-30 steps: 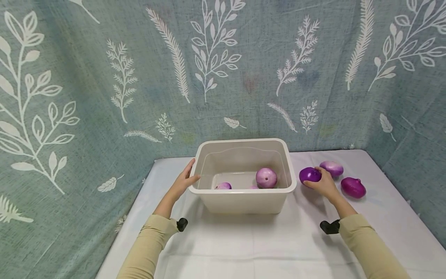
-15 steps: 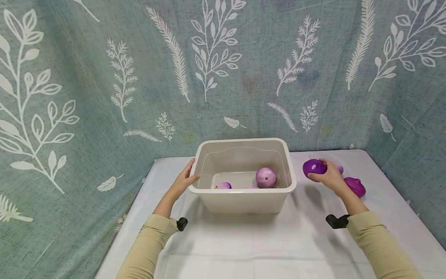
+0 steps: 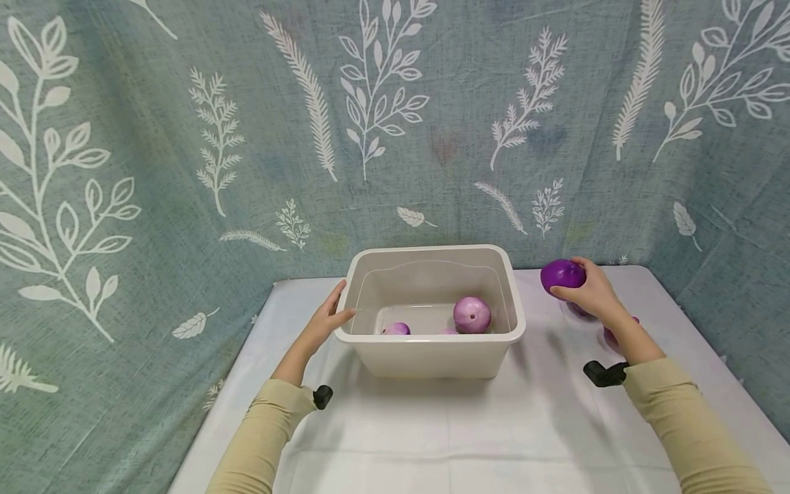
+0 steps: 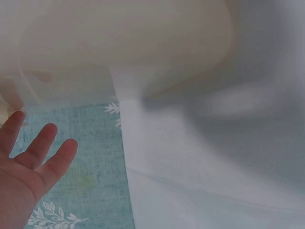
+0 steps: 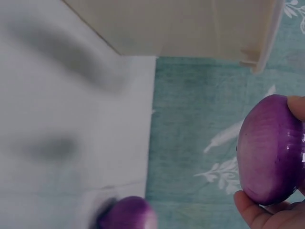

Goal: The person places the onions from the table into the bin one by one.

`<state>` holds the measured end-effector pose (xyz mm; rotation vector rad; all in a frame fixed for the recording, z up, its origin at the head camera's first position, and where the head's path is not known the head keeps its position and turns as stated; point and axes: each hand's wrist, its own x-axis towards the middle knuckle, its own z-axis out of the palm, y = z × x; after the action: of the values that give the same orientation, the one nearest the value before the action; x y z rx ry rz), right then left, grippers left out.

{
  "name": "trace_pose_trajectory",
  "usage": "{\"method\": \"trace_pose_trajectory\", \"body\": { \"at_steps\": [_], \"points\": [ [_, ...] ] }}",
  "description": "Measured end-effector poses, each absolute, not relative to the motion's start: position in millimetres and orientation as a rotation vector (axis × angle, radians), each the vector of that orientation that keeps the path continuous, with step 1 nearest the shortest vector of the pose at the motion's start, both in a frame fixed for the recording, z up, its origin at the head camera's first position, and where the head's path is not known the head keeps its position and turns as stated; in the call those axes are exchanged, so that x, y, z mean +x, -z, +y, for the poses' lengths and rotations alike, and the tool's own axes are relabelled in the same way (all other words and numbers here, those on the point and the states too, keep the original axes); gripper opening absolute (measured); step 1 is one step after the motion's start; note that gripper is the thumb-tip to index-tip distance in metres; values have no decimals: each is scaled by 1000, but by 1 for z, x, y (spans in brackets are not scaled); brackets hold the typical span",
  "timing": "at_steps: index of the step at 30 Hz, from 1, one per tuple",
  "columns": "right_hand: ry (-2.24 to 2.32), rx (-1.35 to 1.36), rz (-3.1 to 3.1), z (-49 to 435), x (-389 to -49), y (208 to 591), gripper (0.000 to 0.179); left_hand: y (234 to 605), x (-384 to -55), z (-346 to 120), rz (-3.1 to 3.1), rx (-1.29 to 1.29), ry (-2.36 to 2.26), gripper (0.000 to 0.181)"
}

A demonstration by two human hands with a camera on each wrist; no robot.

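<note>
In the head view, my right hand (image 3: 592, 291) holds a shiny purple onion (image 3: 563, 274) above the table, thumb on one side and fingers on the other. The right wrist view shows the same purple onion (image 5: 269, 152) between the fingertips. My left hand (image 3: 319, 328) rests with extended fingers at the left rim of a beige plastic bin (image 3: 426, 358). Inside the bin, a pale purple onion (image 3: 472, 315) sits at the right and a smaller-looking onion (image 3: 397, 328) at the left, partly hidden by the front wall. A pinkish sliver shows between them.
Beneath the right hand, one onion (image 3: 581, 311) lies on the white-covered table (image 3: 395, 432), largely covered. Another onion (image 3: 609, 339) is mostly hidden by the right wrist. A green leaf-patterned curtain (image 3: 444, 137) closes off the back and both sides.
The right hand has lifted the purple onion off the table and carried it up and slightly right, over the other onions. The left hand and bin have stayed put.
</note>
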<state>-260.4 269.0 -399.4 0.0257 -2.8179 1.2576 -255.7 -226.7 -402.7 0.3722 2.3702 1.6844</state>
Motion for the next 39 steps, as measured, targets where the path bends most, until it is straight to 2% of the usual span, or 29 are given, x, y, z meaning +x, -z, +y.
{"method": "trace_pose_trajectory", "body": {
  "at_steps": [14,21,39],
  "points": [
    [-1233,65,-2794,260,-268,366,89,402,-256,-227,2395,364,-1649,71],
    [-1201,134,-2779,248,-267,352,87,425,-272,-236,2406,361,-1665,71],
    [-1228,396,-2705,196,-273,341,75,428,-274,-237,2431,359,-1650,72]
  ]
}}
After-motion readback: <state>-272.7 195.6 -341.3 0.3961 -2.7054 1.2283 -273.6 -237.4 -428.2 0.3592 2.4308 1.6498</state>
